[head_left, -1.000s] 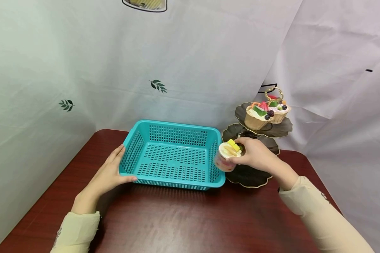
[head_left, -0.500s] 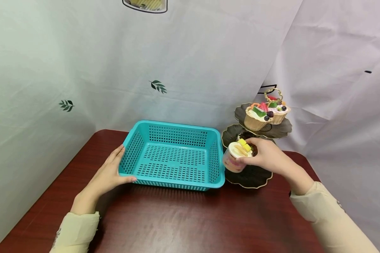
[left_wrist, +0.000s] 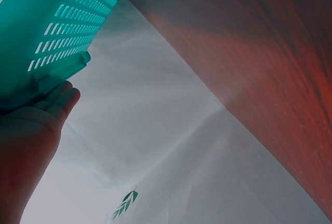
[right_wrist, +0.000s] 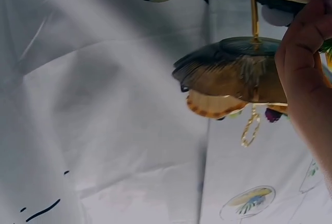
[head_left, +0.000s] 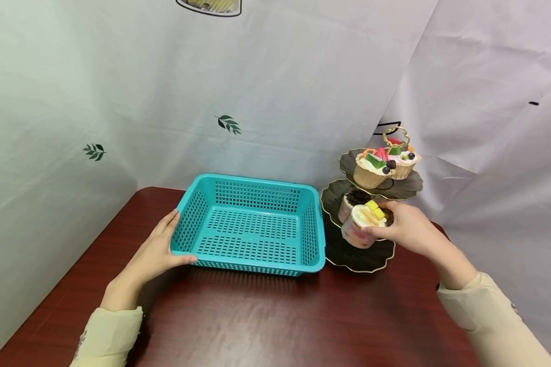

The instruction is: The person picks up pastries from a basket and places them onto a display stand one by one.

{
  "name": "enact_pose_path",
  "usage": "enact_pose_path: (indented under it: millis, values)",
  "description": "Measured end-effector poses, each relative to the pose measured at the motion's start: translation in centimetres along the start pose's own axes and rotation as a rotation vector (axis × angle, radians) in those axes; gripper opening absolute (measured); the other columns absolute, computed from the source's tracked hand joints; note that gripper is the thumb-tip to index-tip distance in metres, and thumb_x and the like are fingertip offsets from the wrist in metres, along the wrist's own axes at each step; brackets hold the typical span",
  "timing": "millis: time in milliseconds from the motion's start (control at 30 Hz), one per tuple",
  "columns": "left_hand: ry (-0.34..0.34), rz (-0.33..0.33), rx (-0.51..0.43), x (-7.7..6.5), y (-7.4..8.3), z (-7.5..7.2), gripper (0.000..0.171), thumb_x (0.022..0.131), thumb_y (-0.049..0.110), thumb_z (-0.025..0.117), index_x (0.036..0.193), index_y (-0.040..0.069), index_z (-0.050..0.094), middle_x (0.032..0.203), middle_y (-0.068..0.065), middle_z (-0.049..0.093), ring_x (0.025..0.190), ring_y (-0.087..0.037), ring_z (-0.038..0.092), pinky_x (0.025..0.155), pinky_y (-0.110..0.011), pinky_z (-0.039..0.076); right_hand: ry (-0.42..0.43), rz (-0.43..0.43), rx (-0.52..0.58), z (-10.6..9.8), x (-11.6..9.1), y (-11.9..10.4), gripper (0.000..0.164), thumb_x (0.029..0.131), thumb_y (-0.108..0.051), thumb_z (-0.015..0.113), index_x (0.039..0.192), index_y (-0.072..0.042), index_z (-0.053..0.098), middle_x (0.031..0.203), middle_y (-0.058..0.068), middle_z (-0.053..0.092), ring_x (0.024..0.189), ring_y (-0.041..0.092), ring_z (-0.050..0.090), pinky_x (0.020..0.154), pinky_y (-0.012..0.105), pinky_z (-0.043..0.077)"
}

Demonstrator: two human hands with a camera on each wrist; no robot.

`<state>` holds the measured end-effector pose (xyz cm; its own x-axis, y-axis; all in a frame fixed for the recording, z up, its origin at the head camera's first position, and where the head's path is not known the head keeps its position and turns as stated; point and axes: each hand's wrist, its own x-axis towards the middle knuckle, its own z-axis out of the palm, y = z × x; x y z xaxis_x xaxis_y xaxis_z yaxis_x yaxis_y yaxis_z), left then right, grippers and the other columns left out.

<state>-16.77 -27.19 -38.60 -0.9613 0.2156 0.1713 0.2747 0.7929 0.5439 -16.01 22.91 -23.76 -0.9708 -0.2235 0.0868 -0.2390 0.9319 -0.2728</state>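
My right hand [head_left: 410, 229] pinches a clear dessert cup [head_left: 359, 235] with a cream top and yellow cubes, thumb in front and fingers behind. The cup is slightly tilted in front of the middle tier of a tiered stand [head_left: 332, 206], over its bottom tier. Behind it, partly hidden, a chocolate-topped cup [head_left: 345, 206] sits on the middle tier. My left hand [head_left: 153, 252] touches the near left corner of a turquoise plastic basket [head_left: 252, 265], its fingers straight along the left side and its thumb at the front rim. In the left wrist view, fingers [left_wrist: 65, 99] touch below the basket's rim.
Two fruit-topped tart cups [head_left: 372, 176] stand on the top tier, beside the stand's gold ring handle [head_left: 397, 136]. The basket stands just left of the stand on a dark red table [head_left: 257, 316]. White cloth [head_left: 275, 102] hangs behind and at both sides.
My right hand has moved right with the dessert cup, from beside the basket's right wall to in front of the stand, uncovering the chocolate-topped cup. The left hand and basket stay put.
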Motion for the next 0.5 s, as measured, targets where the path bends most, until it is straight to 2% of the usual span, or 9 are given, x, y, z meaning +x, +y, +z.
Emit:
enact_pose_path:
  millis: [233, 500]
  values:
    - [-0.002, -0.005, -0.008, -0.1, -0.1, 0.0, 0.121, 0.07, 0.05, 0.082, 0.152, -0.004, 0.011, 0.16, -0.021, 0.01, 0.139, -0.047, 0.023, 0.1, -0.069, 0.034, -0.002, 0.016, -0.012, -0.6, -0.3, 0.9, 0.071, 0.077, -0.043, 0.074, 0.126, 0.005, 0.057, 0.102, 0.016, 0.069, 0.087, 0.026, 0.062, 0.075, 0.037, 0.046]
    - [0.0, -0.002, -0.01, -0.1, 0.0, 0.0, 0.12, 0.07, 0.05, 0.081, 0.152, -0.004, 0.012, 0.16, -0.021, 0.01, 0.139, -0.047, 0.024, 0.1, -0.069, 0.034, 0.027, 0.064, -0.024, -1.2, -0.7, 2.9, 0.067, 0.078, -0.044, 0.073, 0.121, 0.005, 0.059, 0.088, 0.011, 0.066, 0.078, 0.023, 0.056, 0.065, 0.031, 0.041]
